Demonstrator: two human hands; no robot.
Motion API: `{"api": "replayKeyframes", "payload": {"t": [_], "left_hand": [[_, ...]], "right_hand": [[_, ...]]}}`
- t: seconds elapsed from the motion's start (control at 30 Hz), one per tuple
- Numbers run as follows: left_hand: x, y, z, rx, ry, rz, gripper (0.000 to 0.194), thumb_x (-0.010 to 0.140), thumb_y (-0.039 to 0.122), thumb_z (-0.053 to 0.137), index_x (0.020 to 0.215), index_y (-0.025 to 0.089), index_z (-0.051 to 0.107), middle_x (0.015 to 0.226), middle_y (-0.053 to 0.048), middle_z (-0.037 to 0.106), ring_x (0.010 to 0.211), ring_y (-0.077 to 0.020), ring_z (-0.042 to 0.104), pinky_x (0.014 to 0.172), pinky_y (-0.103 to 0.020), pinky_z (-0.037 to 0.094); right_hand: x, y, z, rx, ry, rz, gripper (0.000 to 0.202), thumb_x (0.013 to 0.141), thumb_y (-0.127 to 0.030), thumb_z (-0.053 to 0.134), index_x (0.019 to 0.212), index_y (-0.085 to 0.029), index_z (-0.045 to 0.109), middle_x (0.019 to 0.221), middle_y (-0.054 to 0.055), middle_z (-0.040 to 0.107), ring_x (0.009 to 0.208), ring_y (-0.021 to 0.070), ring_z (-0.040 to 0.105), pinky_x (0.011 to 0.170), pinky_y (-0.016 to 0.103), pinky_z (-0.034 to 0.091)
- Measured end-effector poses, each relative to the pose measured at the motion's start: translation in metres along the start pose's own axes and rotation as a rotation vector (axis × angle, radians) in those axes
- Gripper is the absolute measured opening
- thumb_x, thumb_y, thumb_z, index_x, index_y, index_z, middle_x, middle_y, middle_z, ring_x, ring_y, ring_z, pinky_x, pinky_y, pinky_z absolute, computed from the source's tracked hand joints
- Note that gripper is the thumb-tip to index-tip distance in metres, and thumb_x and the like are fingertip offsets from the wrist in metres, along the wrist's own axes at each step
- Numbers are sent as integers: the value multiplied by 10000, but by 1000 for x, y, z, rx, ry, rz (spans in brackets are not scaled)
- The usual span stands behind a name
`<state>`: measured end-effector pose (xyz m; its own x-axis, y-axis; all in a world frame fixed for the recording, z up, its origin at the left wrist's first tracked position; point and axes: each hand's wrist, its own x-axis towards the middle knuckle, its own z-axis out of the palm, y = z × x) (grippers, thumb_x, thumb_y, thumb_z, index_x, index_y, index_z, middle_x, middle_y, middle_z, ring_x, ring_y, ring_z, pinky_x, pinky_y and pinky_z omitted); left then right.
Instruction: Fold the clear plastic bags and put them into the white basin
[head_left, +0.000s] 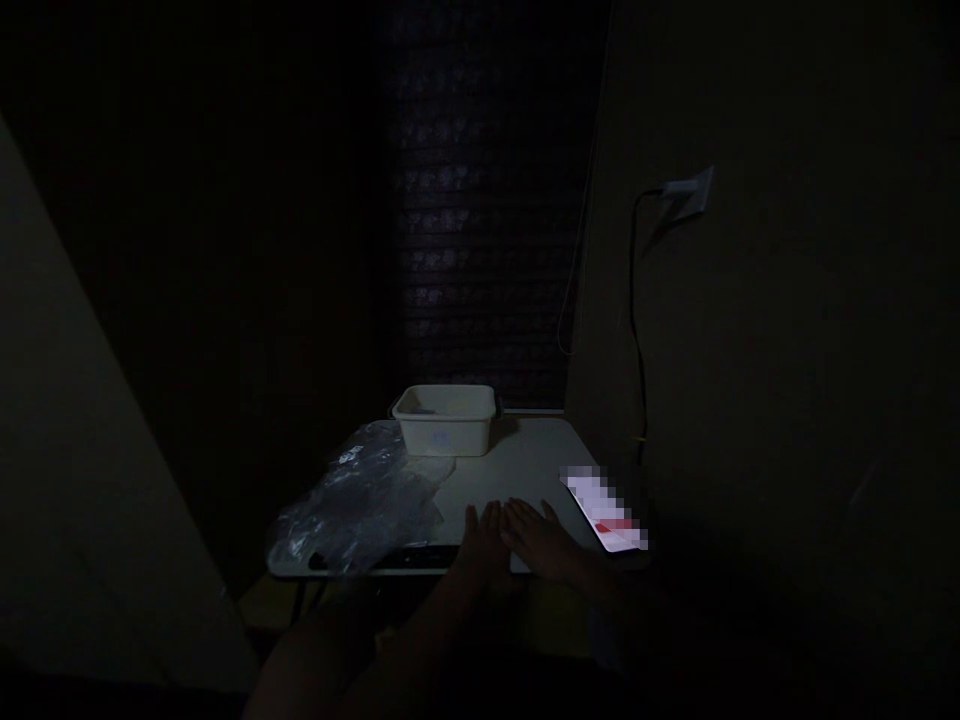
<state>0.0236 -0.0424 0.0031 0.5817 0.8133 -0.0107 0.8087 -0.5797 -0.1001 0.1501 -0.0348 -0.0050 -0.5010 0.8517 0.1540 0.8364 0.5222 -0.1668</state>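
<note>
My left hand (484, 545) lies flat at the near edge of a small white table (525, 450), its fingers stretched out and holding nothing. Against it, on the right, rests my right hand (534, 535), also flat with the fingers extended and the two hands touching. To their left spreads a crumpled clear plastic bag (367, 500). A white plastic tub (444, 430) stands behind the hands at the table's far side; what is inside is hard to make out. At the right edge lies a phone (604, 510) with a lit, blurred screen.
The room is very dark. A plug in a wall socket (699, 192) has a black cable (634, 300) hanging down toward the table's right side. Behind the table is a dark window blind (480, 250) with a looped cord. A long dark object (420, 558) lies along the near edge.
</note>
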Motion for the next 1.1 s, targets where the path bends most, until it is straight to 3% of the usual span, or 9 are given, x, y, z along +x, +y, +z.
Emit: {"api": "replayKeyframes", "payload": {"t": [0.13,0.3,0.53,0.8,0.97,1.1], "left_hand": [[1,0,2,10,39,-33,771,600,536,330,1162,25,197,1203,-206,193,1095,-303,127,826,-507,73],[-4,4,3,63,103,-77,582,668,377,366,1126,30,275,1161,-214,284,1044,-307,252,813,-506,124],[-17,7,3,105,171,-121,322,747,183,279,1015,85,427,1059,-166,433,990,-263,351,824,-465,168],[-31,1,-6,42,206,16,305,742,173,296,1011,138,435,1079,-107,432,1016,-205,329,849,-393,186],[-28,-16,-23,-204,213,-82,234,707,225,340,751,134,551,754,-80,576,726,-171,499,692,-302,330],[-17,-34,-32,-562,292,-213,262,686,272,343,622,116,543,587,-37,552,554,-125,486,499,-210,339]], "right_hand": [[5,8,-8,100,69,63,435,769,-352,135,1157,-186,238,1186,60,311,1067,140,272,868,401,141],[10,20,-18,151,202,188,418,764,-336,178,1134,-177,288,1126,61,398,1020,149,344,857,366,191],[7,30,-21,119,253,197,425,762,-337,202,1113,-137,334,1087,89,435,990,168,381,838,353,237],[8,30,-15,170,263,167,403,749,-365,236,1086,-190,371,1088,67,437,995,174,374,850,379,207],[18,27,-23,560,184,200,402,720,-431,264,933,-193,508,991,54,513,929,172,432,801,329,282],[24,16,-41,974,110,153,387,636,-442,413,864,-154,536,870,46,561,808,168,494,706,296,358]]}}
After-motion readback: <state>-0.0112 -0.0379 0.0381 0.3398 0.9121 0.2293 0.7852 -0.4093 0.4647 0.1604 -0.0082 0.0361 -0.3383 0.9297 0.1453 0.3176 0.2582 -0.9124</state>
